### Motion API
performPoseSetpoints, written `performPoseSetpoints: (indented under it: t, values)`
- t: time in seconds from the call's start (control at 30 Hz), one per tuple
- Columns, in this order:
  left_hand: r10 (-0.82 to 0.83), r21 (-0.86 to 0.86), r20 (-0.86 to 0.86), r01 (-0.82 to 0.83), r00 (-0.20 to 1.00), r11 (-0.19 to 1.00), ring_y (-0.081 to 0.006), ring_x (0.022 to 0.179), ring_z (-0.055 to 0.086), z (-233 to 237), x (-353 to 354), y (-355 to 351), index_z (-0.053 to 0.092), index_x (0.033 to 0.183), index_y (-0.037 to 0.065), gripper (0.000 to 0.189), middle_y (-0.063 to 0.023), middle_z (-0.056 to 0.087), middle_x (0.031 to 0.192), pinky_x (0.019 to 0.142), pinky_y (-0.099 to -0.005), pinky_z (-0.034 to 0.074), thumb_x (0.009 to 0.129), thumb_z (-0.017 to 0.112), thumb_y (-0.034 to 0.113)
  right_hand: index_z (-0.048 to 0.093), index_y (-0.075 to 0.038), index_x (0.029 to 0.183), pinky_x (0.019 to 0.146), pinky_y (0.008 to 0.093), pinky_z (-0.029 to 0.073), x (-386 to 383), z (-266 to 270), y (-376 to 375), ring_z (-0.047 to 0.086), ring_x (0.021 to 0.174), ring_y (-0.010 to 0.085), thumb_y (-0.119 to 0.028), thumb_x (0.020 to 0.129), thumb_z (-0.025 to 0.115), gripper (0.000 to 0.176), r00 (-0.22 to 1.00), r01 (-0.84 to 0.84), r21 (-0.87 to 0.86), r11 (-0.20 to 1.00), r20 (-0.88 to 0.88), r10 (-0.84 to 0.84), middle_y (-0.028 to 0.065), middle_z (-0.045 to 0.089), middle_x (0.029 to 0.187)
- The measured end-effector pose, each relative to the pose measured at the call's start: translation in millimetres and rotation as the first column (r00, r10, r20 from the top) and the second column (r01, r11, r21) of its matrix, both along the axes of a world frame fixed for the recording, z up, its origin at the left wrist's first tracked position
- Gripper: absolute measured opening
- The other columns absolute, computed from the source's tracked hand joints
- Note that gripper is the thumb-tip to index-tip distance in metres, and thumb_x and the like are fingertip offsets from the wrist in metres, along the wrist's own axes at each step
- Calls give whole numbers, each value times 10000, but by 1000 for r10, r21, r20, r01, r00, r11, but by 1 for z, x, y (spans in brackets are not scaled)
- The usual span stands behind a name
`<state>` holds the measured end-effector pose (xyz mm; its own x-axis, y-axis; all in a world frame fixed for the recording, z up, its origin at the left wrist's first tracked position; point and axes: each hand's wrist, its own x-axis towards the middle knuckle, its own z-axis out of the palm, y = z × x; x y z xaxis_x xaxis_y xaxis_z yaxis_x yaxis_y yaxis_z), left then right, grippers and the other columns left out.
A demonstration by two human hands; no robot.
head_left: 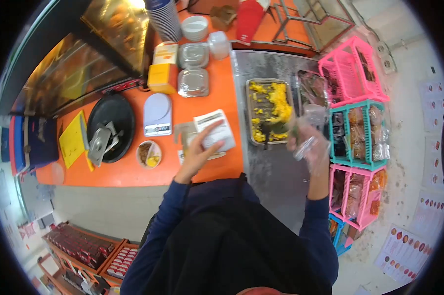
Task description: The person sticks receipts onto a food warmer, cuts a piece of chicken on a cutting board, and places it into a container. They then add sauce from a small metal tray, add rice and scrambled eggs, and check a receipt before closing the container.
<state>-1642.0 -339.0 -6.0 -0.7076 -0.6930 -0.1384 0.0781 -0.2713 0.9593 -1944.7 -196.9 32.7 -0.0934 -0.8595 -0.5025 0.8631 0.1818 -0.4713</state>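
My left hand (202,150), bare, has its fingers spread over the lower left edge of a white printed packet (221,130) on the orange counter. Beneath it lie brown and white pieces of paper or card (185,133). A clear plastic glove covers my right hand (310,145), whose fingers are closed at the right edge of a metal tray (250,105). From them a blurred utensil with a dark end (267,130) reaches over the tray. Crumbly yellow food (280,101) covers part of the tray's ridged bottom, mostly along the right side.
A small bowl of food (149,154), a white scale (157,115) and a black round pan (111,128) stand leftward. Clear lidded containers (193,82) and stacked cups (164,22) are farther back. Pink (352,69) and teal baskets (352,162) of packaged goods line the right side.
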Motion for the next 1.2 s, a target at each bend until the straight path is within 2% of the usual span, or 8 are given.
performPoseSetpoints:
  t: [0.23,0.33,0.4,0.6,0.73,0.8,0.9,1.2]
  values:
    - [208,-197,330,-148,921,969,-113,785,655,-65,110,27,695,996,-2,291,-86,698,818,671,-248,512,810,749,216,583,-52,1010,623,363,527,179,-71,-53,614,662,210,-171,863,635,196,856,-515,141,845,32,516,96,623,831]
    - [532,-349,417,-411,737,842,-131,667,658,-89,182,26,698,946,-28,296,-99,694,740,615,-263,510,829,729,243,577,-28,1075,579,376,521,226,-135,-83,630,714,266,-286,865,656,342,666,-304,286,909,-617,418,118,616,820]
    - [617,-431,426,-452,662,781,-135,671,659,-110,222,16,696,938,-39,308,-112,695,747,611,-261,508,841,717,253,573,14,1082,683,409,531,252,-151,-112,650,802,328,-380,812,696,494,-266,26,390,920,-885,382,164,650,864]
    - [605,-701,602,-17,521,713,-332,680,634,-173,254,-59,736,864,117,209,-108,680,748,608,-428,489,792,699,309,558,34,1113,796,441,502,271,-175,-129,635,899,389,-434,739,729,624,-423,478,242,845,-780,462,246,651,973]
    - [606,-771,554,78,571,632,-285,784,630,-199,240,-78,707,784,116,162,-91,659,758,655,-430,471,755,715,276,558,-1,1144,782,429,507,255,-159,-109,640,873,376,-415,748,719,594,-137,366,419,831,-859,494,236,655,956]
    - [609,-765,620,207,495,610,-259,846,611,-203,235,-80,673,763,131,135,-77,644,798,708,-427,439,744,714,258,549,-27,1177,779,414,507,247,-190,-94,649,866,348,-398,757,715,584,350,387,421,820,-890,292,222,662,946]
    - [728,-840,536,185,427,509,-269,816,609,-213,232,-87,644,783,122,124,-72,632,797,717,-420,408,764,695,233,563,-25,1158,785,401,508,238,-203,-53,657,864,331,-388,758,726,564,-121,474,445,760,-822,557,218,662,959]
    - [748,-801,497,564,440,200,-208,917,518,-198,212,-80,600,912,96,206,-45,558,963,772,-373,352,771,602,245,602,25,1128,884,397,478,254,-188,13,621,1009,364,-436,773,679,587,123,504,567,651,-794,596,239,648,1047]
